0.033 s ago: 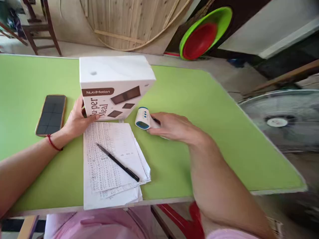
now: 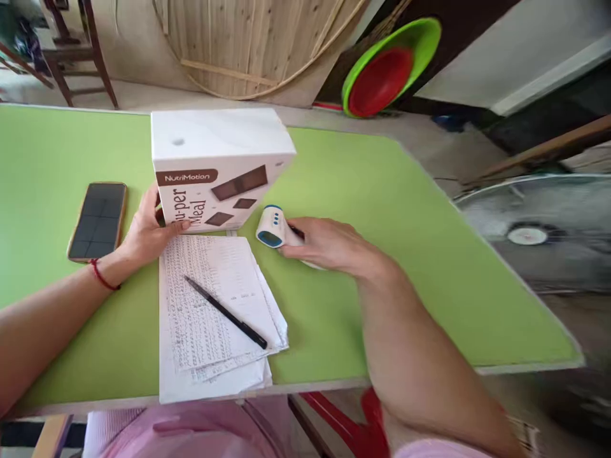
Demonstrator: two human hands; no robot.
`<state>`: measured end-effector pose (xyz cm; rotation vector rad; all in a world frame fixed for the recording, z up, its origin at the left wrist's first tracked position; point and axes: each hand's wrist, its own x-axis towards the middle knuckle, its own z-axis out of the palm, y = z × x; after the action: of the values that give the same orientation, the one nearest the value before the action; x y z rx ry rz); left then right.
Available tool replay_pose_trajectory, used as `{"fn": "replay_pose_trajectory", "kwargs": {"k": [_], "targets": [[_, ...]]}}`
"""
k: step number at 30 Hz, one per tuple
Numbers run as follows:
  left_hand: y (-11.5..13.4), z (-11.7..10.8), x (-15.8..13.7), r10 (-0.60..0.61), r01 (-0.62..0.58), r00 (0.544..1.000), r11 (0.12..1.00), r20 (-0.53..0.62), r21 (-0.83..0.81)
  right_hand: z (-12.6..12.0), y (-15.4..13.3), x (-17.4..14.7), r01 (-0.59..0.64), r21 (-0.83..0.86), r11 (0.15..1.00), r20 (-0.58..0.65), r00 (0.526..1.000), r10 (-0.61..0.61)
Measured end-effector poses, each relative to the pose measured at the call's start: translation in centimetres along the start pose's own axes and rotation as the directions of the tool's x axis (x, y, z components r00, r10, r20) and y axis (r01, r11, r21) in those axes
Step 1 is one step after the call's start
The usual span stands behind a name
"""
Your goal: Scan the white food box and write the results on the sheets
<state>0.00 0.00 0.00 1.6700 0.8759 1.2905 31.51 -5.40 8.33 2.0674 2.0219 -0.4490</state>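
The right hand (image 2: 329, 245) lies low on the green tabletop (image 2: 382, 254), its fingers wrapped around the handle of a white handheld thermometer with a blue-rimmed head (image 2: 272, 228). The thermometer's head points left, toward the box, and sits just right of the paper stack's far corner.

The left hand (image 2: 147, 229) is curled against the near left edge of a white cardboard box printed with brown bars and the word NutriMotion (image 2: 214, 168). Its fingers press on the box's side and its thumb on the printed front face, gripping the box. The box stands tilted in the middle of the table, with its lower edge touching the far end of the papers. A red string bracelet (image 2: 101, 275) circles the left wrist.

Near the person, a stack of white printed paper sheets (image 2: 210, 318) reaches the table's near edge, and a slim black pen (image 2: 224, 312) lies diagonally on top. Left of the left hand, a dark smartphone in a brownish case (image 2: 98, 219) lies flat, screen up.
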Motion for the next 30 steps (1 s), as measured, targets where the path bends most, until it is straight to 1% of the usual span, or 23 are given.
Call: {"fn": "replay_pose_trajectory", "kwargs": {"k": [1, 2, 3, 4, 5, 6, 7, 8, 9, 10, 11, 13, 15, 17, 19, 22, 25, 27, 30], "targets": [[0.1, 0.0, -0.1, -0.002, 0.003, 0.999, 1.000, -0.032, 0.011, 0.2, 0.0, 0.3, -0.050, 0.022, 0.999, -0.044, 0.998, 0.051], [0.2, -0.1, -0.2, -0.001, 0.003, 0.998, 1.000, -0.063, 0.021, 0.5, 0.1, 0.5, -0.067, 0.073, 0.995, -0.101, 0.992, 0.074], [0.4, -0.2, -0.3, 0.003, 0.000, 0.996, 1.000, -0.092, 0.031, 0.8, 0.1, 0.6, -0.048, 0.150, 0.988, -0.174, 0.982, 0.074], [0.7, -0.3, -0.4, 0.013, -0.007, 0.991, 0.999, -0.131, 0.043, 1.2, 0.0, 0.7, 0.014, 0.255, 0.967, -0.284, 0.957, 0.061], [1.1, -0.3, -0.4, 0.025, -0.016, 0.987, 0.998, -0.159, 0.055, 1.6, -0.2, 0.6, 0.133, 0.370, 0.919, -0.402, 0.915, 0.029], [1.5, -0.4, -0.4, 0.040, -0.029, 0.983, 0.998, -0.177, 0.064, 2.0, -0.4, 0.3, 0.291, 0.469, 0.834, -0.515, 0.857, -0.010], [1.9, -0.4, -0.4, 0.057, -0.044, 0.981, 0.997, -0.185, 0.071, 2.5, -0.9, -0.1, 0.454, 0.537, 0.711, -0.606, 0.794, -0.049], [2.4, -0.3, -0.5, 0.069, -0.057, 0.981, 0.996, -0.183, 0.071, 3.0, -1.4, -0.7, 0.595, 0.574, 0.562, -0.671, 0.736, -0.093], [2.7, -0.3, -0.6, 0.076, -0.066, 0.982, 0.996, -0.171, 0.064, 3.5, -2.1, -1.4, 0.668, 0.607, 0.431, -0.688, 0.713, -0.137], [3.1, -0.1, -0.7, 0.073, -0.066, 0.985, 0.997, -0.155, 0.050, 3.9, -2.9, -2.2, 0.696, 0.643, 0.320, -0.679, 0.711, -0.183], [3.3, 0.0, -0.8, 0.057, -0.053, 0.989, 0.998, -0.136, 0.035, 4.3, -3.8, -2.9, 0.695, 0.681, 0.230, -0.657, 0.719, -0.227], [3.6, 0.2, -1.0, -0.002, 0.003, 0.996, 1.000, -0.089, 0.018, 4.9, -5.4, -4.2, 0.610, 0.773, 0.173, -0.562, 0.785, -0.259], [3.6, 0.2, -1.2, -0.061, 0.062, 0.997, 0.998, -0.044, 0.033, 5.2, -6.7, -4.8, 0.516, 0.838, 0.177, -0.468, 0.847, -0.253], [3.6, 0.1, -1.1, -0.094, 0.094, 0.996, 0.992, -0.003, 0.084, 5.4, -7.5, -4.7, 0.451, 0.875, 0.178, -0.407, 0.883, -0.233], [3.7, 0.0, -1.0, -0.094, 0.089, 0.995, 0.986, 0.029, 0.138, 5.7, -7.8, -4.3, 0.399, 0.902, 0.167, -0.365, 0.909, -0.202], [3.8, -0.2, -0.8, -0.075, 0.063, 0.996, 0.976, 0.049, 0.208, 6.0, -7.9, -3.8, 0.336, 0.932, 0.138, -0.311, 0.935, -0.173], [3.9, -0.3, -0.7, -0.090, 0.075, 0.995, 0.958, 0.044, 0.275, 6.2, -8.1, -3.8, 0.297, 0.950, 0.092, -0.278, 0.944, -0.175], [4.1, -0.2, -0.8, -0.094, 0.075, 0.994, 0.955, 0.051, 0.289, 6.2, -8.2, -3.9, 0.262, 0.963, 0.063, -0.247, 0.951, -0.184], [4.2, -0.2, -0.8, -0.092, 0.071, 0.994, 0.957, 0.059, 0.282, 6.4, -8.3, -4.0, 0.226, 0.973, 0.052, -0.211, 0.955, -0.207]]}}
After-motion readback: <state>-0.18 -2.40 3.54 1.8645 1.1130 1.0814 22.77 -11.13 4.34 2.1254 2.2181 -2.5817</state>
